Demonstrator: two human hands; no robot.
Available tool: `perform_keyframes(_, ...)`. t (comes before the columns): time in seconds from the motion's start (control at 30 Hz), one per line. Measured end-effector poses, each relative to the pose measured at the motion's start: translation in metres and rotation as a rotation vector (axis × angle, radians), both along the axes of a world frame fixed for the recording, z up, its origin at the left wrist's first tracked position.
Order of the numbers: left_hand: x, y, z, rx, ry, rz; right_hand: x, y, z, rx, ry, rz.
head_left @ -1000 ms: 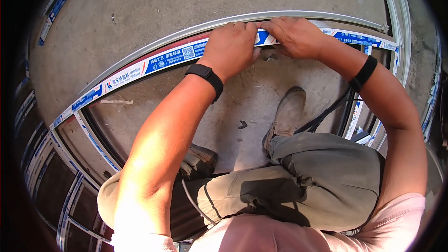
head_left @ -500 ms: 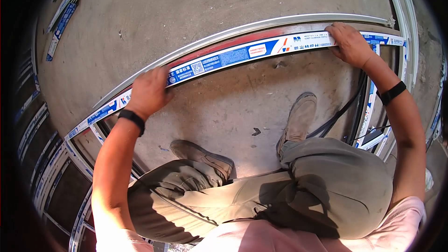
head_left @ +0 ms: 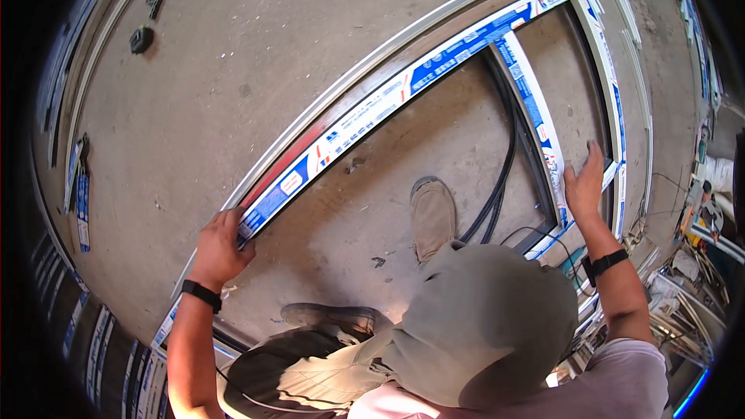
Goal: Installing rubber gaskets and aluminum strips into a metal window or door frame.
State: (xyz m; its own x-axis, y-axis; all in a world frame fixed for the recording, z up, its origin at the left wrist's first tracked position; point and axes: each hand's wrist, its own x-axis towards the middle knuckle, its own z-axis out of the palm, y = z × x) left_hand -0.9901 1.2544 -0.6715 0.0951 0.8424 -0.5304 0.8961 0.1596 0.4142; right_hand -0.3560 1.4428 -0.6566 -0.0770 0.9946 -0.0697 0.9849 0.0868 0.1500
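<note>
A large metal frame [head_left: 372, 114], covered in blue-and-white protective film, lies on the floor around my feet. My left hand [head_left: 220, 252] is closed over its long far bar, toward the left end. My right hand [head_left: 586, 190] is at the right, beside the lower part of a short crossbar [head_left: 531, 105]. Its fingers are stretched out and the thumb lies near the bar's edge. Along the far bar's outer side runs a pale grey strip [head_left: 388, 45]. Black cables [head_left: 504, 167] lie inside the frame, next to the crossbar.
A tape measure [head_left: 141, 39] and a small dark object [head_left: 154, 6] lie on the floor at the far left. Film-covered offcuts [head_left: 83, 202] are nearer. More wrapped bars [head_left: 147, 376] fill the lower left. Scraps and sticks [head_left: 687, 306] clutter the right side.
My right hand has left the far bar and come nearer, to the crossbar, its fingers now extended. My left hand stays on the far bar. The view has turned toward the right.
</note>
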Motion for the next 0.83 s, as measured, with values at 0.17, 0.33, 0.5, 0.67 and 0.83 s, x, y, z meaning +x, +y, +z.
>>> perform_keyframes(0.17,0.129,0.174,0.008,0.097,-0.100,-0.184,0.083,-0.120,-0.044,-0.145,0.230,-0.835)
perform_keyframes(0.33,0.195,0.266,0.027,0.131,-0.189,-0.081,0.046,-0.143,-0.062,-0.074,-0.097,-0.633)
perform_keyframes(0.5,0.218,0.303,0.032,0.101,-0.060,-0.200,0.065,-0.145,-0.054,-0.132,0.103,-0.452)
perform_keyframes(0.67,0.290,0.333,0.022,0.343,-0.136,-0.336,0.071,-0.150,-0.054,-0.130,0.174,-0.484)
perform_keyframes(0.83,0.324,0.359,0.015,0.512,-0.121,-0.639,0.072,-0.145,-0.065,-0.077,0.280,-0.461)
